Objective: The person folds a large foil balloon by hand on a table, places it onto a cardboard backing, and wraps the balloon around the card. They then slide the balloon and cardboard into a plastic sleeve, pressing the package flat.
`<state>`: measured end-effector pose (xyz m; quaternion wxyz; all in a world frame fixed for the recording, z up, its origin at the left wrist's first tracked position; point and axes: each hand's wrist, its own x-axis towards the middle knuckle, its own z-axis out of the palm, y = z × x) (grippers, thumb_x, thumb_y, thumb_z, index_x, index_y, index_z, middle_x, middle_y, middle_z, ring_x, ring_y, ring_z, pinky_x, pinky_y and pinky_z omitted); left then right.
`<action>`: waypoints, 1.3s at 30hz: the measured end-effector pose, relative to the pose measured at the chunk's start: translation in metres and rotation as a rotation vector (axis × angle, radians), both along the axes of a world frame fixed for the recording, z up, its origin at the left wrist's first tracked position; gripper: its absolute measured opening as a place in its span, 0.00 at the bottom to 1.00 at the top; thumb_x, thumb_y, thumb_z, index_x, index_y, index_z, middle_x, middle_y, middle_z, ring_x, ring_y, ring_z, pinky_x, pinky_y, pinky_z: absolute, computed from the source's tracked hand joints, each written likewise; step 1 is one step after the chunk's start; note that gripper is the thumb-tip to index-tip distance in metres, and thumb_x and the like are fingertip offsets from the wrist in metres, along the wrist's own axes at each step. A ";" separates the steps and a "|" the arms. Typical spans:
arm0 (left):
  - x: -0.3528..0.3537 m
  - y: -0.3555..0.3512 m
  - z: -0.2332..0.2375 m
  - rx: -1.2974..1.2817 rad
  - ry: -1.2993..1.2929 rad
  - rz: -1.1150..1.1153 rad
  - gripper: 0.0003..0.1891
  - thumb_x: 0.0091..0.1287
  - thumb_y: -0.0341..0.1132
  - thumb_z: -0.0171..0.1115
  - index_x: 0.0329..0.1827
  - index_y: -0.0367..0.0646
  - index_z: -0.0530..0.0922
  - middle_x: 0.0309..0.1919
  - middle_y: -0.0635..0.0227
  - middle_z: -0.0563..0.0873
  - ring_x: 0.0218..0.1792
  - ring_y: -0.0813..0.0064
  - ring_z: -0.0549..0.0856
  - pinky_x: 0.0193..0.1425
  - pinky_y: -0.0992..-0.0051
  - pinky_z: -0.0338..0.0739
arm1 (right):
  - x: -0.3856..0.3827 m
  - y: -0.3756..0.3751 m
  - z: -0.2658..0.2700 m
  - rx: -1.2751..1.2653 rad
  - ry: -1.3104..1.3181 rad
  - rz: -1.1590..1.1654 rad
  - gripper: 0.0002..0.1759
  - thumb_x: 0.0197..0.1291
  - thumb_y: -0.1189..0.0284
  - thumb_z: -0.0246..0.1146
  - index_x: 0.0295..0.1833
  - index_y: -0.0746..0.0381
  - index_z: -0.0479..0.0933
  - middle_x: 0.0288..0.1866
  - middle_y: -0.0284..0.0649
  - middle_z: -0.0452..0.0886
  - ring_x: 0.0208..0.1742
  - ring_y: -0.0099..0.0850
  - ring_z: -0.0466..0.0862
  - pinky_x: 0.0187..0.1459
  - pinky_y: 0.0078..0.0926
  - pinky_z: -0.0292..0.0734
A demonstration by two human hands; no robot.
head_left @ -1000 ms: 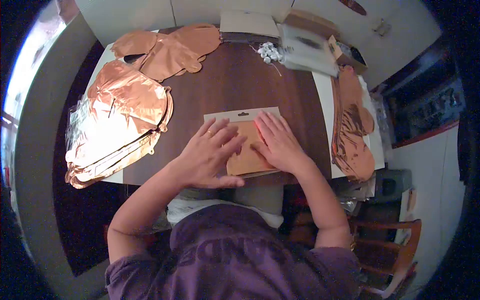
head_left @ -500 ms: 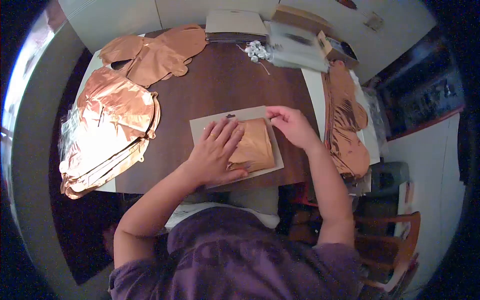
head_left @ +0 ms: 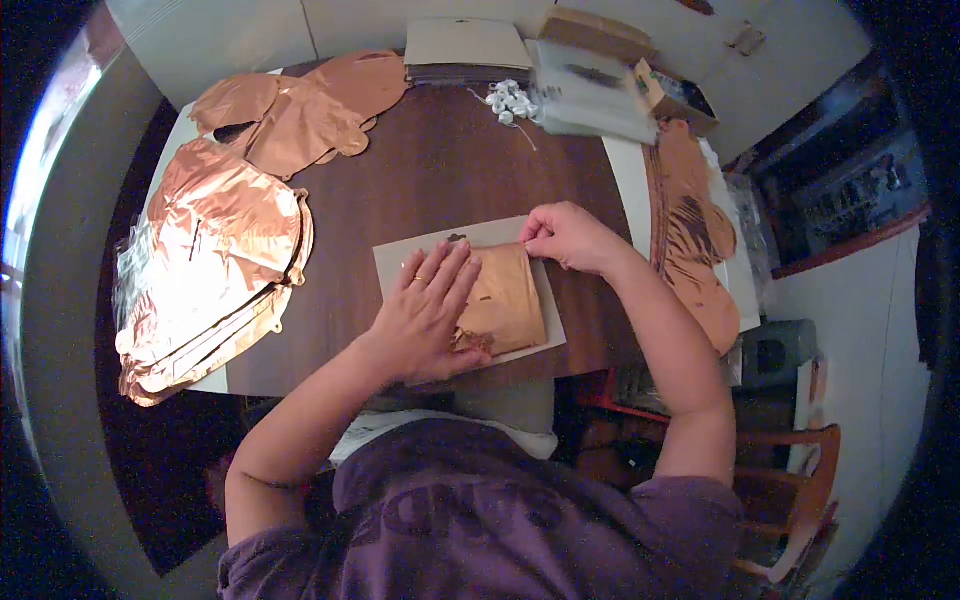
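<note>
On the brown table in front of me lies a pale card [head_left: 398, 257] with a hang hole at its top edge. A folded copper-coloured foil piece [head_left: 510, 300] rests on the card. My left hand [head_left: 428, 310] lies flat over the left part of card and foil, its fingers stretched out. At the upper right corner of the foil, my right hand [head_left: 565, 237] has thumb and index finger pinched together on the foil's edge.
Shiny copper foil sheets [head_left: 225, 230] are stacked at the left, with more foil [head_left: 310, 115] behind. White ribbon bundles [head_left: 508, 100], a card stack [head_left: 465, 45], clear plastic bags [head_left: 590, 95] and an open box [head_left: 680, 98] stand at the back. Foil shapes [head_left: 690, 230] lie right.
My right hand has shifted slightly left onto the foil's corner, and its forearm has swung outward. My left hand has moved slightly left, showing more of the foil.
</note>
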<state>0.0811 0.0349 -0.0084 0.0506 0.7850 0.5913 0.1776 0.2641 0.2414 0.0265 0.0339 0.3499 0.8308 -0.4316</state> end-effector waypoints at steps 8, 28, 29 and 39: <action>0.006 0.001 0.002 -0.078 -0.035 0.032 0.54 0.59 0.64 0.63 0.78 0.32 0.53 0.77 0.43 0.56 0.79 0.46 0.53 0.79 0.46 0.45 | -0.001 -0.077 0.010 0.641 0.170 0.108 0.24 0.68 0.62 0.58 0.62 0.67 0.72 0.62 0.56 0.75 0.65 0.52 0.73 0.66 0.51 0.66; -0.082 -0.002 0.025 -0.341 -0.858 0.289 0.23 0.67 0.30 0.61 0.65 0.34 0.74 0.46 0.51 0.87 0.44 0.64 0.88 0.49 0.70 0.82 | 0.001 -0.110 -0.028 0.720 -0.080 0.195 0.46 0.67 0.47 0.54 0.78 0.67 0.51 0.81 0.58 0.49 0.82 0.55 0.47 0.77 0.61 0.37; -0.085 0.003 0.024 -0.375 -0.799 0.272 0.22 0.66 0.30 0.61 0.64 0.34 0.75 0.45 0.51 0.87 0.43 0.64 0.88 0.48 0.70 0.82 | 0.000 -0.110 -0.028 0.713 -0.071 0.197 0.46 0.67 0.47 0.54 0.79 0.67 0.51 0.81 0.58 0.49 0.82 0.55 0.47 0.77 0.61 0.37; -0.072 0.018 0.033 -0.464 -0.677 0.365 0.22 0.57 0.28 0.65 0.56 0.34 0.81 0.41 0.51 0.88 0.44 0.56 0.89 0.49 0.65 0.82 | 0.003 -0.109 -0.027 0.674 -0.068 0.206 0.46 0.68 0.47 0.53 0.79 0.67 0.49 0.82 0.58 0.46 0.82 0.54 0.46 0.77 0.60 0.35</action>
